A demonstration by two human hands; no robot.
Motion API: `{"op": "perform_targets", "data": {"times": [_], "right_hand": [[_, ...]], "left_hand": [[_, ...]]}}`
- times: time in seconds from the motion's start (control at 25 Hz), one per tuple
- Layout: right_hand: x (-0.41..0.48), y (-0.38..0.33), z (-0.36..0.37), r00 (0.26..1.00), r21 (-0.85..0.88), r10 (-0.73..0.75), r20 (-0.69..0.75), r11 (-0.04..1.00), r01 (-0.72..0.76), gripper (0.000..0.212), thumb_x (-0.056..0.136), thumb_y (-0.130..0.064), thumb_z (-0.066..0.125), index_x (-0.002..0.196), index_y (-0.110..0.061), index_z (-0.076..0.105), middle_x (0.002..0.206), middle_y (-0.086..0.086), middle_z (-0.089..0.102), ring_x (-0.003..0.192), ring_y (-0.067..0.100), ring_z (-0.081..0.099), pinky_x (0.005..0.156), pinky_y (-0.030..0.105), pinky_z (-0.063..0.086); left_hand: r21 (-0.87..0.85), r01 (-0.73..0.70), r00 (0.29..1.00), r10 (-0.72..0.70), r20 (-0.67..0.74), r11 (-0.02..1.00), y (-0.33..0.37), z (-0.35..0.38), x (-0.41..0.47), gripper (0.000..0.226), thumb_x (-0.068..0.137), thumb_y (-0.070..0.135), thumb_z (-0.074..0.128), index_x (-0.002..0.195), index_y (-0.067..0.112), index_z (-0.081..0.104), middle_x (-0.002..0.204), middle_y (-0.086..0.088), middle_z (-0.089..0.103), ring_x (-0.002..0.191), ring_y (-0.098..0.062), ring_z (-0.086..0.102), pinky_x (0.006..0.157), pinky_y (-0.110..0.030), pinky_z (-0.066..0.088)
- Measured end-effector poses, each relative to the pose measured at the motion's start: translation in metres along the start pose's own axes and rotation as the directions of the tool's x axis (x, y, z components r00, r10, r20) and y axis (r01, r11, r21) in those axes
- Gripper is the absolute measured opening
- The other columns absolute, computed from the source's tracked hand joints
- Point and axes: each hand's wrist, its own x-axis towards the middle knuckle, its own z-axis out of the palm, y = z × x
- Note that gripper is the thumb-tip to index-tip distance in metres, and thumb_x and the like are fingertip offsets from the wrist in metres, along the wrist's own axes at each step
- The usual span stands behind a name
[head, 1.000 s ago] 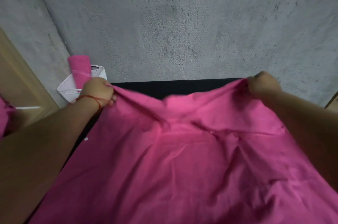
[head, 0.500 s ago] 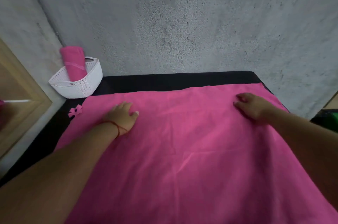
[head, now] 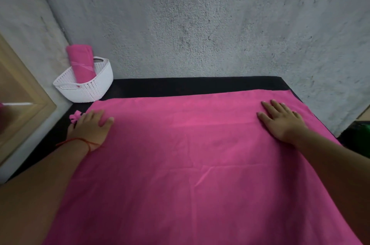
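Observation:
A large pink towel (head: 190, 154) lies spread flat over a black table (head: 190, 85). My left hand (head: 90, 128) rests flat on the towel near its far left corner, fingers straight, a red thread round the wrist. My right hand (head: 280, 120) lies flat on the far right part of the towel with fingers spread. Neither hand holds anything. A small pink tag or tassel (head: 74, 117) sticks out beside my left fingers.
A white woven basket (head: 88, 88) stands at the table's far left corner with a rolled pink towel (head: 81, 63) upright in it. A rough grey wall (head: 200, 24) runs behind. A wooden frame (head: 24, 94) leans at the left. Something green (head: 358, 134) sits beyond the right edge.
A second ago both hands gripped the towel's far edge in the air. They laid it down on the table, let go, and have since slid outward toward the far corners.

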Motion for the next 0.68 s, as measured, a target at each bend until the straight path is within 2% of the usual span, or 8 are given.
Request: {"op": "perform_targets", "data": {"times": [0.08, 0.2, 0.28, 0.32, 0.4, 0.48, 0.56, 0.68], "right_hand": [[0.002, 0.001, -0.002, 1.0, 0.003, 0.015, -0.003, 1.0, -0.015, 0.075, 0.1, -0.076, 0.016, 0.168, -0.045, 0.005, 0.178, -0.01, -0.001, 0.164, 0.019, 0.002, 0.13, 0.052, 0.009], [0.005, 0.001, 0.0, 0.999, 0.002, 0.032, 0.005, 0.999, -0.032, 0.074, 0.1, -0.077, 0.017, 0.167, -0.046, 0.007, 0.178, -0.011, 0.001, 0.164, 0.02, 0.004, 0.129, 0.052, 0.01], [0.01, 0.008, 0.003, 0.999, 0.01, 0.027, -0.04, 1.0, -0.027, 0.075, 0.1, -0.077, 0.018, 0.167, -0.044, 0.017, 0.177, -0.01, 0.012, 0.163, 0.021, 0.014, 0.129, 0.051, 0.016], [0.014, 0.01, 0.002, 0.996, -0.004, 0.008, -0.09, 1.0, -0.008, 0.076, 0.099, -0.078, 0.019, 0.165, -0.042, 0.028, 0.175, -0.007, 0.024, 0.16, 0.023, 0.025, 0.128, 0.05, 0.022], [0.023, 0.011, -0.007, 0.982, -0.102, -0.081, -0.168, 0.993, 0.065, 0.072, 0.098, -0.074, 0.022, 0.15, -0.037, 0.056, 0.156, 0.001, 0.055, 0.142, 0.029, 0.052, 0.117, 0.046, 0.041], [0.029, 0.002, -0.022, 0.976, -0.184, -0.143, -0.166, 0.977, 0.112, 0.048, 0.104, -0.06, 0.039, 0.126, -0.035, 0.074, 0.125, 0.005, 0.069, 0.117, 0.032, 0.066, 0.097, 0.042, 0.054], [0.033, -0.011, -0.028, 0.978, -0.242, -0.151, -0.146, 0.964, 0.113, 0.029, 0.106, -0.042, 0.05, 0.112, -0.029, 0.076, 0.116, 0.004, 0.067, 0.109, 0.031, 0.068, 0.089, 0.04, 0.056], [0.031, -0.027, -0.03, 0.977, -0.405, -0.166, -0.137, 0.909, 0.098, 0.025, 0.105, -0.024, 0.047, 0.117, -0.021, 0.07, 0.122, 0.005, 0.066, 0.111, 0.031, 0.069, 0.089, 0.04, 0.057]], "left_hand": [[-0.003, -0.004, 1.0, 0.004, -0.012, 1.0, -0.001, 0.001, 0.004, 0.091, 0.084, 0.085, 0.014, 0.161, 0.037, 0.027, 0.171, 0.001, 0.022, 0.157, -0.03, 0.02, 0.125, -0.056, 0.019], [-0.04, 0.012, 0.996, -0.016, -0.092, 0.999, 0.006, 0.001, 0.002, 0.083, 0.09, 0.08, 0.026, 0.153, 0.029, 0.044, 0.164, -0.005, 0.037, 0.151, -0.035, 0.031, 0.12, -0.059, 0.027], [0.089, 0.03, 0.983, -0.013, -0.181, 0.996, 0.013, -0.002, -0.008, 0.064, 0.097, 0.071, 0.039, 0.14, 0.028, 0.057, 0.154, -0.009, 0.047, 0.143, -0.04, 0.038, 0.113, -0.059, 0.032], [0.171, 0.001, 0.984, 0.03, -0.177, 0.985, 0.016, -0.005, -0.008, 0.054, 0.099, 0.066, 0.044, 0.132, 0.027, 0.063, 0.147, -0.01, 0.053, 0.137, -0.041, 0.043, 0.109, -0.057, 0.036], [0.142, -0.074, 0.99, 0.09, -0.113, 0.987, 0.03, -0.014, -0.004, 0.041, 0.1, 0.054, 0.052, 0.118, 0.022, 0.071, 0.135, -0.013, 0.062, 0.127, -0.042, 0.051, 0.108, -0.051, 0.04], [0.114, -0.075, 0.996, 0.079, -0.032, 0.991, 0.04, -0.018, 0.012, 0.037, 0.102, 0.046, 0.053, 0.119, 0.017, 0.07, 0.135, -0.014, 0.062, 0.128, -0.043, 0.052, 0.112, -0.047, 0.037], [0.218, -0.133, 0.991, 0.126, 0.048, 0.967, 0.048, -0.024, 0.025, 0.036, 0.1, 0.039, 0.049, 0.123, 0.018, 0.068, 0.136, -0.012, 0.062, 0.127, -0.04, 0.055, 0.114, -0.048, 0.039], [0.42, -0.261, 0.965, 0.224, 0.135, 0.869, 0.066, -0.032, 0.029, 0.037, 0.101, 0.028, 0.055, 0.134, 0.013, 0.063, 0.137, -0.008, 0.063, 0.127, -0.027, 0.059, 0.112, -0.037, 0.044]]}}
